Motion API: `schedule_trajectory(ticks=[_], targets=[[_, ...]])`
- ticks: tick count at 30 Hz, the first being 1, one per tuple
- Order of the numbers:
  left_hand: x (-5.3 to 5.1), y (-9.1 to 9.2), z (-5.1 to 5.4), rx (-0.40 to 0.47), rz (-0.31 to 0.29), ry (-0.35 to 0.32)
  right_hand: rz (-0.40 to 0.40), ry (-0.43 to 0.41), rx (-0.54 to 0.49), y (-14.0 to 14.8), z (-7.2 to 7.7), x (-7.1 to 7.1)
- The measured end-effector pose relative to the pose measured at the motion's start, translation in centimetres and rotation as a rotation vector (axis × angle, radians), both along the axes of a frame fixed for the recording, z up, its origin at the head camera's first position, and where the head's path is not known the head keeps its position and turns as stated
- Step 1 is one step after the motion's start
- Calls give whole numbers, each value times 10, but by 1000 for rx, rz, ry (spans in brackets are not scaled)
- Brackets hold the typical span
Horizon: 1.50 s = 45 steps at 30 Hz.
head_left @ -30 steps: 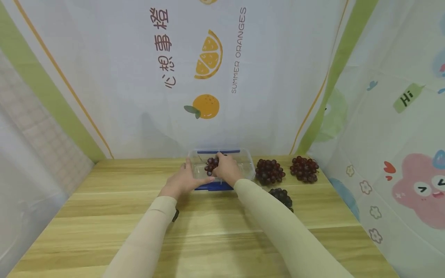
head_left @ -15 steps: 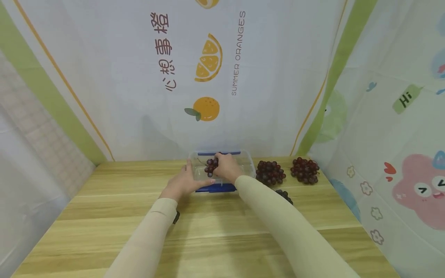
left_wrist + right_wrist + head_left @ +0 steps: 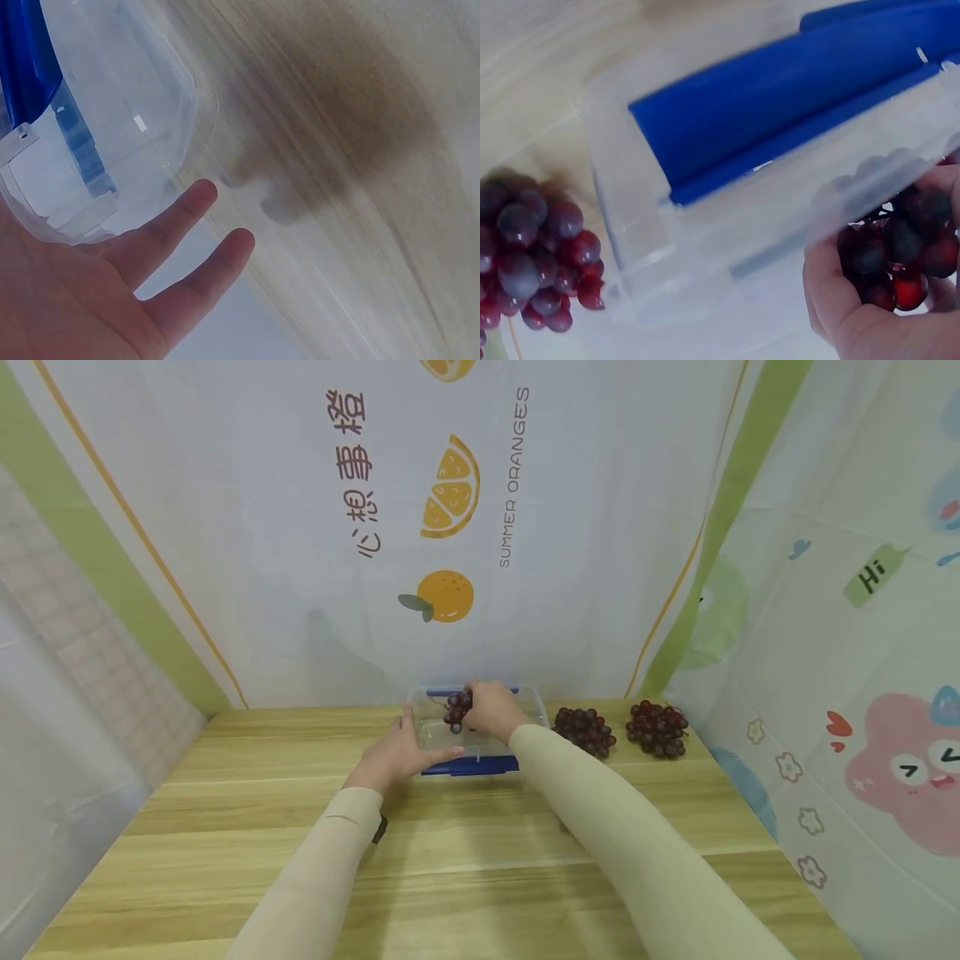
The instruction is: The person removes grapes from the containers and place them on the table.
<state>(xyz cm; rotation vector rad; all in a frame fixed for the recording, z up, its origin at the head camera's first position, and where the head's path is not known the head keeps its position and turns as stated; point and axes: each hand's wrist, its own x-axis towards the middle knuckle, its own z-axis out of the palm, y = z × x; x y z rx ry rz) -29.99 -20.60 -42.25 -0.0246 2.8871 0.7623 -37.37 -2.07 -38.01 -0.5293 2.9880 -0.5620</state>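
Observation:
A clear plastic box (image 3: 431, 737) with blue side latches (image 3: 472, 766) stands at the back of the table. My right hand (image 3: 493, 710) holds a bunch of dark red grapes (image 3: 457, 712) over the box. In the right wrist view, fingers curl round those grapes (image 3: 900, 247), and some berries show hazily through the clear wall. My left hand (image 3: 393, 750) rests at the box's front left corner, thumb along the front side. Its two visible fingers (image 3: 199, 289) in the left wrist view are straight, beside the box wall (image 3: 150, 112).
Two more grape bunches lie right of the box, a nearer one (image 3: 585, 731) and a farther one (image 3: 657, 728). Behind the box hangs a white cloth (image 3: 300, 635) printed with oranges. A patterned cloth (image 3: 795, 693) borders the wooden table (image 3: 262, 827) on the right.
My right hand has risen slightly with the grape bunch. Its forearm has shifted and now covers most of the dark bunch seen earlier near the sleeve. The left hand stays put.

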Motion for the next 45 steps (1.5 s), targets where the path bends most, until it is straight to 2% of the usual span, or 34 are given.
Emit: schedule_trajectory(ticks=[8, 16, 24, 31, 37, 45], targets=[[0, 0, 0, -5, 3, 1, 16, -37, 7, 3, 14, -1], [0, 0, 1, 7, 3, -14, 12, -123, 5, 9, 33, 3], [-2, 2, -1, -8, 10, 2, 24, -116, 16, 8, 51, 5], [-3, 1, -2, 1, 19, -1, 18, -152, 33, 14, 72, 7], [-3, 1, -4, -2, 16, 11, -32, -214, 22, 25, 91, 6], [-2, 1, -3, 2, 9, 22, -34, -248, 79, 47, 116, 5]])
